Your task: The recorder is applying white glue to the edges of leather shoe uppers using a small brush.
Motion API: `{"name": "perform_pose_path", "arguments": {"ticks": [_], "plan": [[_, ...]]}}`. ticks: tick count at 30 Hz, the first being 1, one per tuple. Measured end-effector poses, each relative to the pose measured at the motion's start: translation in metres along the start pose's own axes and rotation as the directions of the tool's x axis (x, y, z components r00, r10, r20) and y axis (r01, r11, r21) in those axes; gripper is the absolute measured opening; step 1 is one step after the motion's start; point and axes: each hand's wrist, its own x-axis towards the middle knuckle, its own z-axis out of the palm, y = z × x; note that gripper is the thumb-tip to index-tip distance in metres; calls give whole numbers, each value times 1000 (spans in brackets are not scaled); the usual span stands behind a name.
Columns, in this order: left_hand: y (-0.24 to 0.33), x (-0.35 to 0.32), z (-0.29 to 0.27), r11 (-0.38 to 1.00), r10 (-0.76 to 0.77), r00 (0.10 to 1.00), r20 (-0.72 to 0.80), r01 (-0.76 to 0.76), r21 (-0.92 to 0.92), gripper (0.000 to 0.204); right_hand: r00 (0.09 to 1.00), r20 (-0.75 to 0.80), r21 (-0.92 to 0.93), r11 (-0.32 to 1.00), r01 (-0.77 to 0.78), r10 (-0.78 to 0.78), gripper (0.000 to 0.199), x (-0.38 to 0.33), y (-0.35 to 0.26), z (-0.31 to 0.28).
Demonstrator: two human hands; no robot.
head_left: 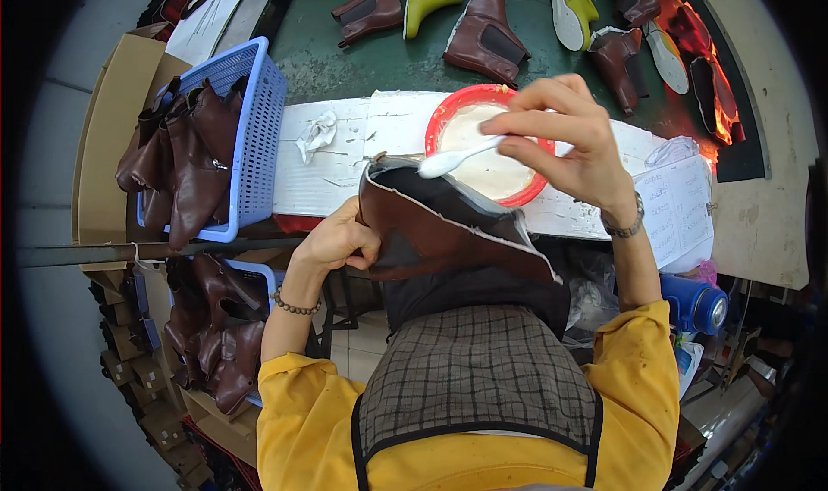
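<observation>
Left hand (341, 237), fingers curled in, grips brown leather boot upper (431, 237) near red round bowl (452, 103) of cream paste (466, 126), likely for short reach; right hand (565, 137) pinches white spoon-shaped tool (442, 164) at upper's edge.

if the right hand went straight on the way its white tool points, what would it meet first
Probably the brown boot upper in the left hand: the white tool in the right hand points toward its open side. Depth is unclear; they may already touch.
</observation>
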Motion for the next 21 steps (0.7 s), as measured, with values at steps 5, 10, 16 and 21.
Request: {"name": "perform_pose_path", "arguments": {"ticks": [5,10,16,21], "plan": [[7,-10,8,999,-34,999,-26,34,0,48,995,48,-26,995,93,-92,18,8,10,7],[2,-19,-1,998,17,988,-156,-27,-58,51,991,130,-36,999,38,-33,21,-7,13,0],[4,-17,-3,994,15,980,-199,-37,-106,69,986,160,-62,997,-38,47,19,-20,14,-16],[-8,-9,-33,887,271,962,-20,-258,-383,64,918,-179,69,936,-346,353,13,-65,53,-21]]}}
